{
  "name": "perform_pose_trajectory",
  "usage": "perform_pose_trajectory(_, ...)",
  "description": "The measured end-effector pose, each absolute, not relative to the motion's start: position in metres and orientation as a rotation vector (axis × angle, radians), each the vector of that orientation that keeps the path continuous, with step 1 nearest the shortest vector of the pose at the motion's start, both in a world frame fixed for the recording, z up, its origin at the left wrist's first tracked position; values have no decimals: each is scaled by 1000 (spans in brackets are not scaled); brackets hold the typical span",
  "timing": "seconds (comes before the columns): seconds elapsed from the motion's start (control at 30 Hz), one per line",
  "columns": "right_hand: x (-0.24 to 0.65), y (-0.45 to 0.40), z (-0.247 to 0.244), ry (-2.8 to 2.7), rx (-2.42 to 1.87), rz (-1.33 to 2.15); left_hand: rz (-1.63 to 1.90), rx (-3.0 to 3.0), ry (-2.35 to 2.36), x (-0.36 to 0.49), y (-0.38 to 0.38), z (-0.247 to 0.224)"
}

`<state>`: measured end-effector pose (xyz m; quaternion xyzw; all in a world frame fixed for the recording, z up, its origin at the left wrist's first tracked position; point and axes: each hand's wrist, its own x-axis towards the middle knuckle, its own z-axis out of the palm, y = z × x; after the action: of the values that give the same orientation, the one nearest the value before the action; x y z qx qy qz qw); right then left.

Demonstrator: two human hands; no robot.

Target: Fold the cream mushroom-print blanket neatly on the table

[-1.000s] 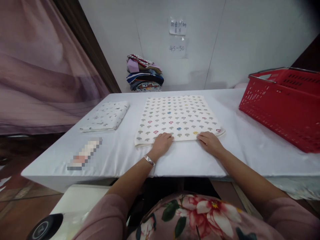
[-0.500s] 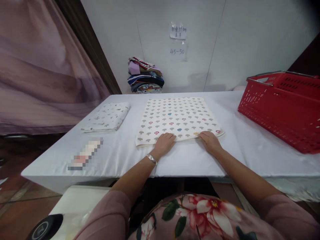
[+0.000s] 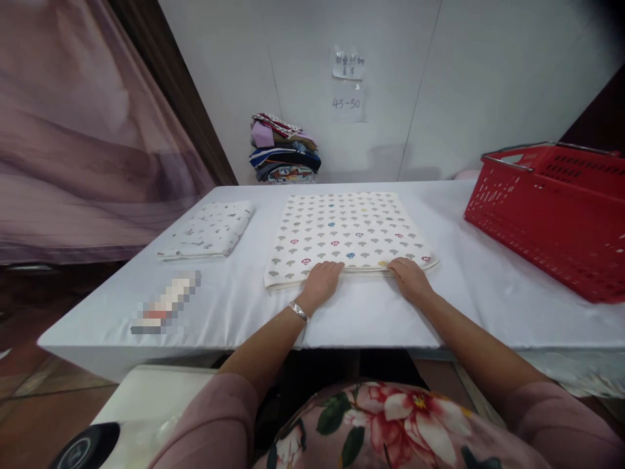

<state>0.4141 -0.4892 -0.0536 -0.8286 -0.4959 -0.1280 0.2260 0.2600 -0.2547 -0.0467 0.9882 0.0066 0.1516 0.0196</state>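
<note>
Head view: left hand [image 3: 323, 283], right hand [image 3: 411, 280] are pinching mushroom-print cloth [image 3: 347, 228] by near edge; likely handling light, limp, wanting grips outboard.

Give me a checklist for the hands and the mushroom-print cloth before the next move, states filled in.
1. Left hand at the near edge of the mushroom-print cloth: ok.
2. Right hand at that edge, farther right: ok.
3. Fingers gripping rather than just resting: cannot tell; their undersides are hidden.
4. Layers flush at the near right corner: not ok; a lower layer shows past the top one.
5. Folded cloth on the left kept apart: ok.
6. Red basket off the mushroom-print cloth: ok, standing to its right.
</note>
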Motion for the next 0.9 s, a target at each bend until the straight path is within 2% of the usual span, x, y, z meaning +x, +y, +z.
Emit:
perform_pose_trajectory(0.43, 416, -489, -52, -1415, -2270, -365, 494, 3106, -7, 265, -249, -46)
perform_pose_trajectory(0.63, 424, -478, -41, -1391, -2198, -553, 641, 3068, 29, 269, -242, -32)
perform_pose_trajectory(0.9, 424, -486, -53, -1654, -2242, -464, 526, 3209, -128, 258, -243, -47)
